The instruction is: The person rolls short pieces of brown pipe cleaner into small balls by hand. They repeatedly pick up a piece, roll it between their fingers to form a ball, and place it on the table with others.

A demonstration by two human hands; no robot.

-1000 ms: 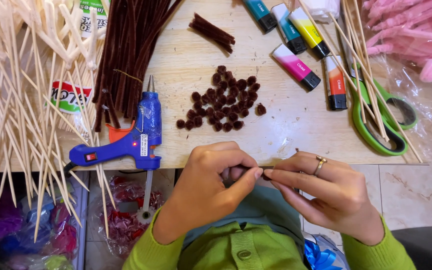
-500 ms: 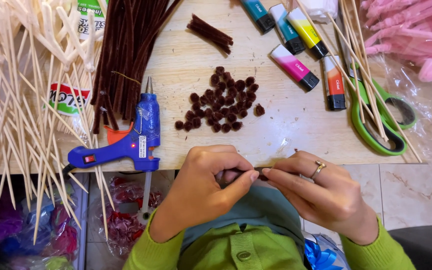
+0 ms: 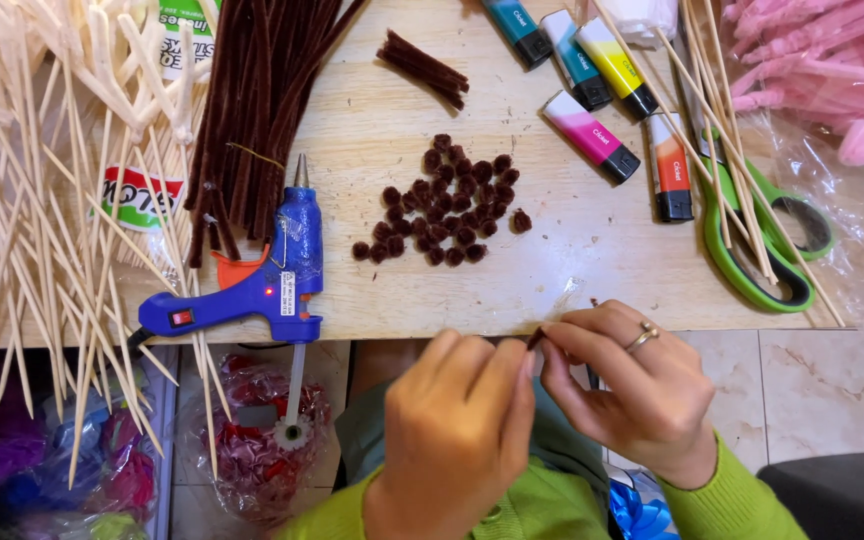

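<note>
— Two hands are logged at the near edge of a pale wooden tabletop (image 3: 572,260); what else is listed on it?

— A cluster of small dark brown pompom balls (image 3: 447,205) is recorded at the centre, a blue glue gun (image 3: 262,275) to its left, a bundle of brown pipe cleaners (image 3: 257,100) beyond that, pale wooden skewers (image 3: 42,230) along the left side, paint tubes (image 3: 592,135) and green scissors (image 3: 752,250) to the right. Tiled floor (image 3: 822,390) is seen beyond the edge.

— Open room?

— A bare strip is noted between the balls and the table edge, just ahead of the hands.

— And the hands' pose?

— The left hand (image 3: 457,440) is curled, knuckles up; the right hand (image 3: 642,395), ringed, faces it. A short brown pipe-cleaner piece (image 3: 535,339) is pinched between the fingertips of both, just off the table edge.
</note>
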